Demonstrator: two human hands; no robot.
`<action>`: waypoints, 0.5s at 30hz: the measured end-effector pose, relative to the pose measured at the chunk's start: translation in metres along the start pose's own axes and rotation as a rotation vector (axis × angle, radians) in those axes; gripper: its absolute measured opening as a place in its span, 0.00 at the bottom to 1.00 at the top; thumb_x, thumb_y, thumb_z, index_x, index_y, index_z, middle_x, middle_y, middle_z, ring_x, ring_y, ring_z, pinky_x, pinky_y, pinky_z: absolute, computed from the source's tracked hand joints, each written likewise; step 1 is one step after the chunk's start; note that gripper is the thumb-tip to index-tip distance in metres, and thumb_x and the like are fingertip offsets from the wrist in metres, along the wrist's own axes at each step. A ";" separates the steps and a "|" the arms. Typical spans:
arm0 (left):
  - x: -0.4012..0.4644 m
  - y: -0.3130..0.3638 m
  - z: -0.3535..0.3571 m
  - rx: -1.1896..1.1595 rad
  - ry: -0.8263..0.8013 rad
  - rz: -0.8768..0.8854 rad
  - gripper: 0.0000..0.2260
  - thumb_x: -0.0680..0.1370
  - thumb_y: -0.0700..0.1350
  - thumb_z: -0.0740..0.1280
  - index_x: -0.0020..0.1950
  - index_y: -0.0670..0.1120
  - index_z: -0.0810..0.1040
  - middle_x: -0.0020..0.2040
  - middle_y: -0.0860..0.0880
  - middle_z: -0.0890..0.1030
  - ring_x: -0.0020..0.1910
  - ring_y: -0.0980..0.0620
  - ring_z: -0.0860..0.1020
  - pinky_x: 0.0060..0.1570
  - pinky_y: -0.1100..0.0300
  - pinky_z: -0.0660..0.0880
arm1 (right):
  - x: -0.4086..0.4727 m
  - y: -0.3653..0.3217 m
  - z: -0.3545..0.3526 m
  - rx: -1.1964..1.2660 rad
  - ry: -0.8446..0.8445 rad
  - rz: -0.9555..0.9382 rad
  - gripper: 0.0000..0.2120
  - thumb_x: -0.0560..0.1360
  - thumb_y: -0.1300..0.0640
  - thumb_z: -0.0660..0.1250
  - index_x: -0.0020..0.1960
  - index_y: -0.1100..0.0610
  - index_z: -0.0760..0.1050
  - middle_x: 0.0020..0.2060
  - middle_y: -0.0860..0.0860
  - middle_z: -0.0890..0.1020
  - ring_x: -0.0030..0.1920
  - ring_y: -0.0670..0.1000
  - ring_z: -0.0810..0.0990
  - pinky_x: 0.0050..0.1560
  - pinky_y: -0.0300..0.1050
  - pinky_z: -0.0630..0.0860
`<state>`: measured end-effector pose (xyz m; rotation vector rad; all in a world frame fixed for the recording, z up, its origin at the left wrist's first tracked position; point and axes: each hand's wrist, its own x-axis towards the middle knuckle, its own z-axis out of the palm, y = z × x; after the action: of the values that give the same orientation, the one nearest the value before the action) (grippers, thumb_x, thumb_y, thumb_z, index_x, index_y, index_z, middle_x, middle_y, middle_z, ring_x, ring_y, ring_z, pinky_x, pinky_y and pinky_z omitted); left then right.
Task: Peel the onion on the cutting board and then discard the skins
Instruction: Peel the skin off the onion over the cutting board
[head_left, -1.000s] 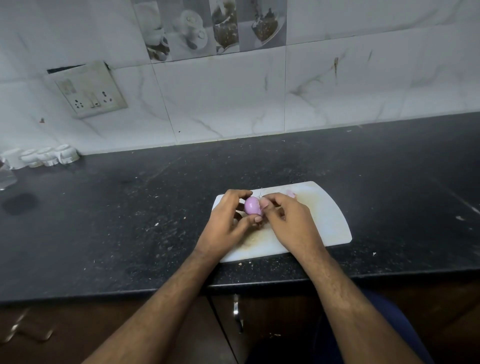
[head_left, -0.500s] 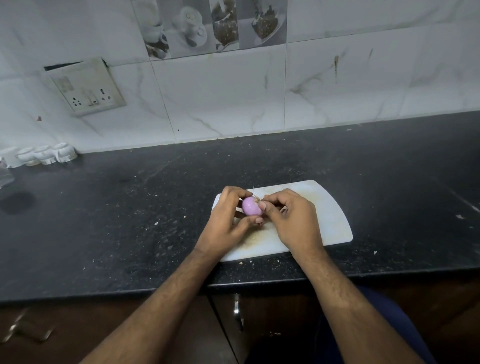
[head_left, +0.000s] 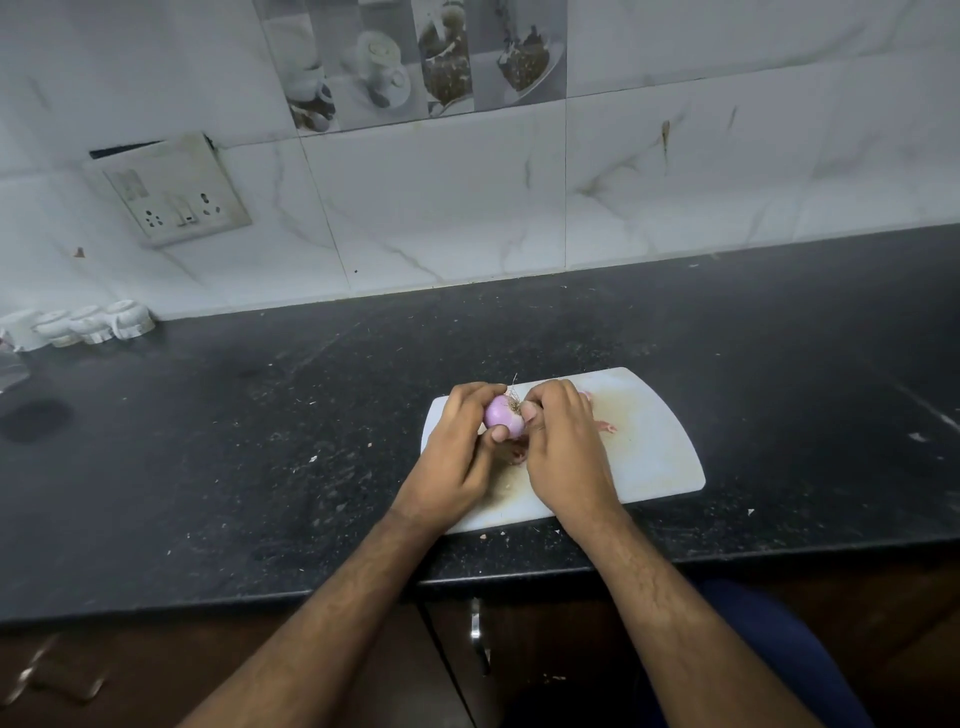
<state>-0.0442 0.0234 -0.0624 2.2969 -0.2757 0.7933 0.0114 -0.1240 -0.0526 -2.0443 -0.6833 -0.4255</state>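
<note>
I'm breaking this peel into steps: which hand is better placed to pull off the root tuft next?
Probably the right hand: its fingertips pinch at the root tuft, while the left hand cradles the onion.

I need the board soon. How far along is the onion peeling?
Mostly done: the onion shows smooth purple flesh, and skins lie loose on the cutting board. In hand: the left hand holds it while the right hand picks at the root end. Left: gathering and discarding the skins.
</note>
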 end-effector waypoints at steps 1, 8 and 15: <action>0.000 0.000 0.000 -0.006 -0.004 0.001 0.16 0.84 0.40 0.63 0.72 0.40 0.72 0.66 0.50 0.73 0.67 0.55 0.74 0.65 0.57 0.74 | 0.000 -0.001 0.001 0.041 -0.020 0.030 0.06 0.83 0.60 0.58 0.47 0.55 0.69 0.47 0.50 0.75 0.49 0.53 0.72 0.52 0.52 0.71; -0.004 0.010 -0.004 -0.040 -0.008 0.030 0.17 0.87 0.44 0.57 0.73 0.41 0.72 0.68 0.49 0.74 0.68 0.53 0.75 0.68 0.61 0.71 | -0.004 -0.007 -0.014 0.483 -0.233 0.235 0.12 0.86 0.57 0.55 0.45 0.55 0.71 0.43 0.51 0.77 0.43 0.46 0.73 0.45 0.36 0.72; -0.005 0.013 -0.007 -0.060 0.028 -0.002 0.17 0.82 0.41 0.56 0.67 0.40 0.77 0.59 0.53 0.80 0.58 0.56 0.78 0.59 0.59 0.73 | -0.001 -0.006 -0.014 0.490 -0.091 0.244 0.07 0.84 0.55 0.61 0.49 0.52 0.77 0.40 0.43 0.80 0.41 0.41 0.77 0.48 0.40 0.74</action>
<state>-0.0569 0.0189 -0.0545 2.2285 -0.2803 0.8045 0.0066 -0.1333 -0.0417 -1.6566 -0.5205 -0.0156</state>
